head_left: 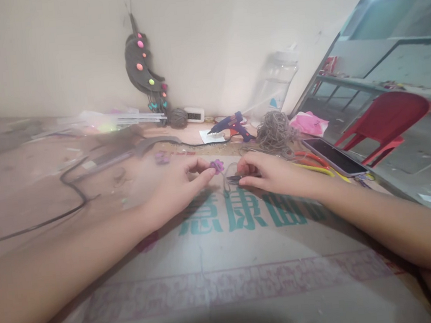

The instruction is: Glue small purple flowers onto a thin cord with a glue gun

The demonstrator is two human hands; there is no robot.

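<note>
My left hand (179, 185) pinches a small purple flower piece (217, 166) between thumb and forefinger, just above the cardboard sheet (233, 261) with green characters. My right hand (268, 172) is closed on a small dark tool, likely thread snips (234, 179), with a thin clear loop beside them. The two hands are a few centimetres apart, the tool's tip pointing towards the flower. Both forearms rest on the cardboard.
A blue glue gun (231, 124) lies behind, next to a tangle of grey twine (276, 133) and pink cloth (309, 122). A phone (335, 156) lies right, over orange and yellow cords. A dark crescent ornament (141, 67) hangs on the wall. Black cable (73, 188) runs left. Red chair (383, 120) beyond the edge.
</note>
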